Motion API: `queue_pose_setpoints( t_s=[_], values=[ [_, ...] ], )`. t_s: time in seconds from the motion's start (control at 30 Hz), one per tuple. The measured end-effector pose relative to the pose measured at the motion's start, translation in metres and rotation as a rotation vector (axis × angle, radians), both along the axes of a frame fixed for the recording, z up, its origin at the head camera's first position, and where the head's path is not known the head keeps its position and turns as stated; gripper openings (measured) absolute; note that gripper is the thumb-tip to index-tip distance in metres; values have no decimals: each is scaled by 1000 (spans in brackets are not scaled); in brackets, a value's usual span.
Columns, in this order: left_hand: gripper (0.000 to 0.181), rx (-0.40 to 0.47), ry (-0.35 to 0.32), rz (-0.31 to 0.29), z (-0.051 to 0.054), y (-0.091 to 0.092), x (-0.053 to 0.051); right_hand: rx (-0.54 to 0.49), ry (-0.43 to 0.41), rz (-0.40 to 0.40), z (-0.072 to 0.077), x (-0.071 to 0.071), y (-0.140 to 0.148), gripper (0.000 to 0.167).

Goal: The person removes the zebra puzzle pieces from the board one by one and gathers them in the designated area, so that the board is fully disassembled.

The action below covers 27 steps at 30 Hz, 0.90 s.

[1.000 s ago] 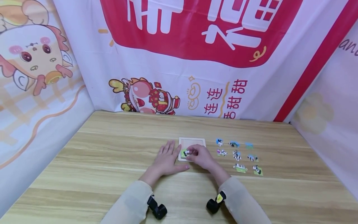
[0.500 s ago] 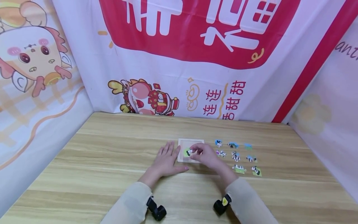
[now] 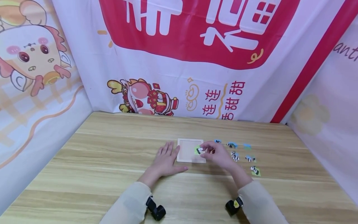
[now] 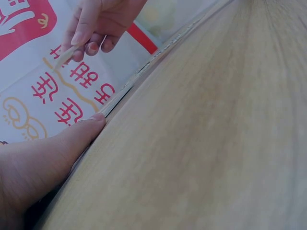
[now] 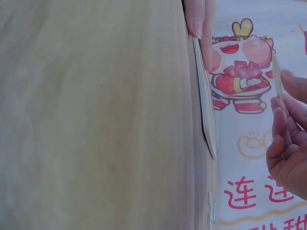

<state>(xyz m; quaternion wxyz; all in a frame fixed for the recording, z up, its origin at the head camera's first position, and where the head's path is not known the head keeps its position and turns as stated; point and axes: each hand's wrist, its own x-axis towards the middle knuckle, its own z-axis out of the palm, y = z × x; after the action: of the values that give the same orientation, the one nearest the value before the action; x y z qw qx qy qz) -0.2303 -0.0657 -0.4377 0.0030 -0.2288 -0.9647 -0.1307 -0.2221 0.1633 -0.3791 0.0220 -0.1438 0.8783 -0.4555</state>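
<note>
My right hand (image 3: 219,154) pinches a jigsaw puzzle piece (image 3: 198,150), green with a black-and-white picture, between thumb and fingers. In the head view the piece overlaps the right side of a shallow wooden puzzle tray (image 3: 191,161). The right wrist view shows the piece (image 5: 277,76) edge-on, raised above the table and apart from the tray (image 5: 205,100). My left hand (image 3: 165,160) lies flat with straight fingers, its thumb side against the tray's left edge. Only the thumb (image 4: 53,155) of that hand shows clearly in the left wrist view.
Several loose puzzle pieces lie right of the tray, among them a panda piece (image 3: 255,170), a striped piece (image 3: 235,156) and a blue-green piece (image 3: 247,146). My right hand and forearm hide some of them. A printed cloth (image 3: 193,65) hangs behind the wooden table (image 3: 112,174).
My right hand has moved to the right with the piece, from over the tray's lower left corner to its right side. The left hand stays where it was.
</note>
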Motion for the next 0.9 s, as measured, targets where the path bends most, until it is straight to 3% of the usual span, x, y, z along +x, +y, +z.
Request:
queue_pose_setpoints(
  t_s=[0.4, 0.9],
  values=[
    [96, 0, 3, -4, -2, 0, -1, -4, 43, -5, -1, 8, 35, 29],
    [96, -10, 9, 8, -3, 1, -1, -11, -43, -53, -25, 18, 70, 29]
  ],
)
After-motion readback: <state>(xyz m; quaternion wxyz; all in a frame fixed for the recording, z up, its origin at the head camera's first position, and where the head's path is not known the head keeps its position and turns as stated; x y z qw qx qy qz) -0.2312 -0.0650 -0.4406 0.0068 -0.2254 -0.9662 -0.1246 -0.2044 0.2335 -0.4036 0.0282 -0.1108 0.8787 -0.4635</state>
